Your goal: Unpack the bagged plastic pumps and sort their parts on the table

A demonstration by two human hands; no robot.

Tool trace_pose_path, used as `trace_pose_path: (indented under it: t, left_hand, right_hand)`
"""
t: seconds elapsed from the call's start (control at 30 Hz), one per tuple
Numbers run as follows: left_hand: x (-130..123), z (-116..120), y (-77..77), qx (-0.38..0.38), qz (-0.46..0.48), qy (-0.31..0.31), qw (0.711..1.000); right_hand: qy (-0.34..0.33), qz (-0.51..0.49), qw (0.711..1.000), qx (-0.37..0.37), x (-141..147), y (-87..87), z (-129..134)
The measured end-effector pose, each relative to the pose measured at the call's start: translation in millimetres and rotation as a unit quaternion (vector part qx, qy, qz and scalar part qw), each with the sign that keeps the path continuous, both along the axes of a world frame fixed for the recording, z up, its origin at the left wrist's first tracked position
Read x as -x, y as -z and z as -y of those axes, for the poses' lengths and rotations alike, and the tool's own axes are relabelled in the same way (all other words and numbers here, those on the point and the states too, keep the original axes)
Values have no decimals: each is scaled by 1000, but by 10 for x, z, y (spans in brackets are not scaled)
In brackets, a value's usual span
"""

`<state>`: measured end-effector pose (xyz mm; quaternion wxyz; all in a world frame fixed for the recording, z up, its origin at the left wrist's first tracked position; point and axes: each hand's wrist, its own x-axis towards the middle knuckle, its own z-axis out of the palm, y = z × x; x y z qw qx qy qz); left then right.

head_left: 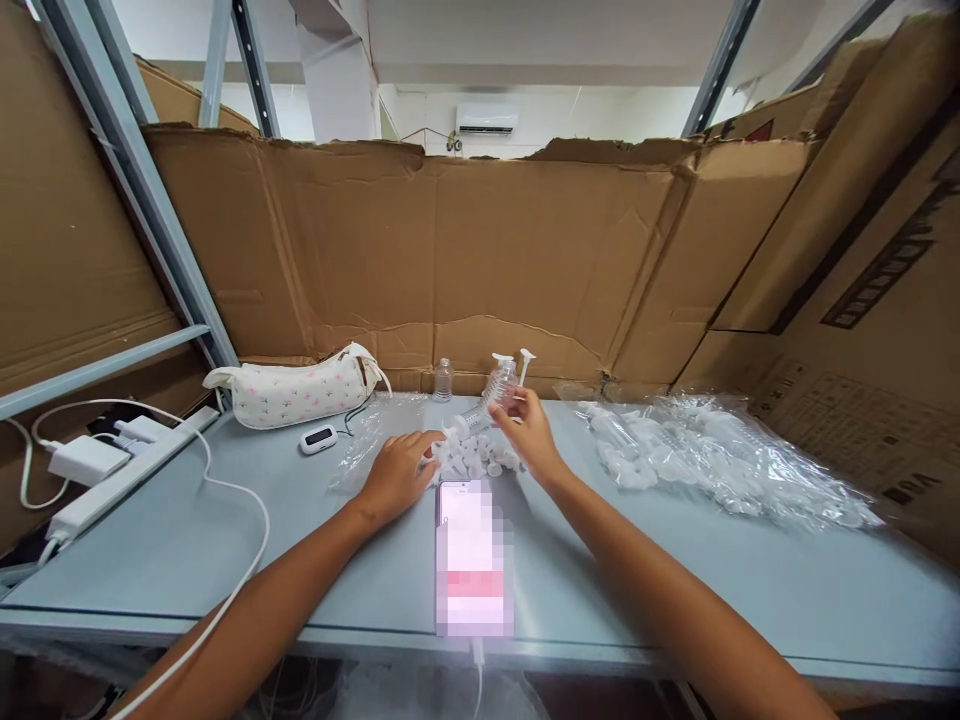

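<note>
A pile of small white plastic caps (476, 455) lies on the grey table in front of me. My left hand (405, 468) rests at the pile's left edge, fingers curved with a gap between thumb and fingertips. At the pile's back right, my right hand (527, 428) has its fingers closed against a clear plastic bottle (501, 380) topped by a white pump. Beside it a second white pump head (526, 360) sticks up. Another clear ribbed bottle (471, 422) lies tilted behind the caps. One small clear bottle (443, 380) stands upright by the cardboard.
A phone (474, 560) lies before the caps, its cable running off the front edge. A clear bag of white parts (697, 455) is at right. A floral pouch (300, 388), small white device (318, 440) and power strip (127, 480) are at left. Cardboard (480, 250) walls the back.
</note>
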<state>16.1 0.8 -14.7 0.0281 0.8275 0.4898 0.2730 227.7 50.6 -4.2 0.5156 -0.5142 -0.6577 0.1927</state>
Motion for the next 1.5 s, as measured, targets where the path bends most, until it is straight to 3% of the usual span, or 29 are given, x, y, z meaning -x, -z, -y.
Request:
trace_pose_path:
  t: [0.27, 0.47, 0.63, 0.8, 0.93, 1.07, 1.17, 1.33, 1.5]
  left_hand:
    - [5, 4, 2, 10, -21, -1, 1000]
    - [4, 10, 8, 6, -33, -7, 999]
    - [-6, 26, -16, 9, -66, -5, 998]
    - [-12, 36, -13, 20, -58, -2, 998]
    - [-8, 67, -50, 18, -66, 5, 998]
    - [9, 130, -146, -1, -86, -1, 996]
    - [16, 160, -181, 10, -92, -8, 996]
    - [4, 142, -135, 40, -114, 8, 993]
    - [-13, 88, -78, 47, -100, -1, 994]
  right_hand:
    - [46, 166, 982, 80, 392, -157, -656]
    - [86, 240, 957, 140, 614, -102, -923]
    - [106, 267, 943, 166, 621, -90, -1043]
    - [100, 294, 939, 148, 521, -223, -927]
    - [62, 321, 942, 80, 386, -326, -529]
    - [6, 356, 934, 31, 164, -281, -19]
    - [-38, 381, 924, 23, -45, -184, 186]
    - [-64, 445, 891, -61, -229, -33, 54]
    - [-81, 484, 867, -91, -128, 18, -260]
